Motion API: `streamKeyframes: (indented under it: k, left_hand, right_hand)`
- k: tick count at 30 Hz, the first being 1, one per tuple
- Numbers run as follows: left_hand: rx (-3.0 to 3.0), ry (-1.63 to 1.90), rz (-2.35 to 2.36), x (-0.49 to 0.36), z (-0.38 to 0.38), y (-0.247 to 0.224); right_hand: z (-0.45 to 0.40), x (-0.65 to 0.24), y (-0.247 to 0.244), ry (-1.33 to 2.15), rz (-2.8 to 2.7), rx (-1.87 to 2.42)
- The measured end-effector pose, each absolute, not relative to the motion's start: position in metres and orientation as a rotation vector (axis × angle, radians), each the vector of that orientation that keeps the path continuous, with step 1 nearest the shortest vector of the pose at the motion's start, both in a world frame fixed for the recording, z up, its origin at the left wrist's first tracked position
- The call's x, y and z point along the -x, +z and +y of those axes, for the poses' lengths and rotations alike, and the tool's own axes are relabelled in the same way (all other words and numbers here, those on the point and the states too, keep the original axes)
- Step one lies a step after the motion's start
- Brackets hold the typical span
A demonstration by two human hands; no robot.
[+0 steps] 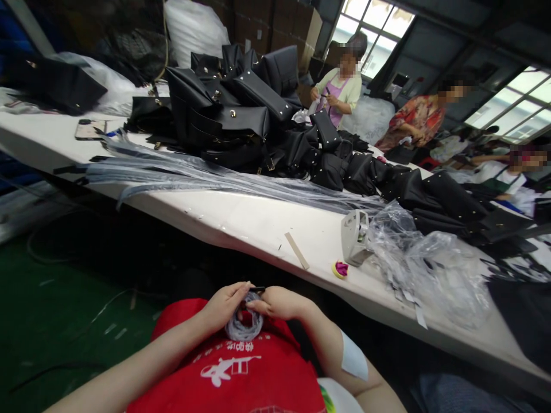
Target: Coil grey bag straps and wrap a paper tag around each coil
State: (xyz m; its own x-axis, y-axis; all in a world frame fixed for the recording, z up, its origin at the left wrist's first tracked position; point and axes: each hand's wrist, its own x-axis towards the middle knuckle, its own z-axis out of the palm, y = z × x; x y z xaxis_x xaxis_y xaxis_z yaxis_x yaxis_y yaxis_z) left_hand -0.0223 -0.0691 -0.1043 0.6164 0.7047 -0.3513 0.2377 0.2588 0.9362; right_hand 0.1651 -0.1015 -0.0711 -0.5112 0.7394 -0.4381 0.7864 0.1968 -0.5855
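Note:
A coil of plastic-wrapped strap [244, 328] hangs between my two hands, in front of the red apron [267, 376]. My left hand [228, 304] has its fingers closed on the coil's upper left side. On the upper right, my right hand [275, 302] pinches the same coil, its thumb reaching into the ring. A short black strap end [257, 289] sticks out between the hands at the top. Long plastic-wrapped straps [206, 175] lie along the white table [253, 223] beyond.
Black bags [241, 123] are heaped on the table. Nearer its front edge are a white tape dispenser [355, 236], a small purple-and-yellow item [340, 269] and crumpled clear plastic [447, 275]. A phone [90, 130] lies at left. Several people stand or sit across the table.

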Motion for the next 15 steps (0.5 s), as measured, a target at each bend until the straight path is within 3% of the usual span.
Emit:
streamKeyframes:
  k: [5,7,9,11,13,15]
  left_hand:
    - [-1.247,0.378,0.923,0.023,-0.074,-0.110]
    - [-1.232,0.376,0.921,0.023,-0.075,-0.107]
    - [-1.241,0.370,0.940,0.023,-0.075,-0.104]
    - [-1.256,0.366,0.956,0.023,-0.075,-0.103]
    - [-1.264,0.357,0.949,0.022,-0.074,-0.102]
    - [-1.270,0.348,0.935,0.021,-0.074,-0.102]
  right_hand:
    - [-0.098,-0.178,-0.066,-1.664,2.223,-1.599]
    - [-0.091,-0.193,-0.062,-1.728,2.193,-1.852]
    - [-0.083,-0.210,-0.061,-1.325,2.213,-2.350]
    - [-0.076,-0.224,-0.065,-0.607,2.089,-2.720]
    - [-0.071,-0.231,-0.072,-0.122,1.901,-2.761]
    - [-0.069,-0.232,-0.080,0.032,1.828,-2.678]
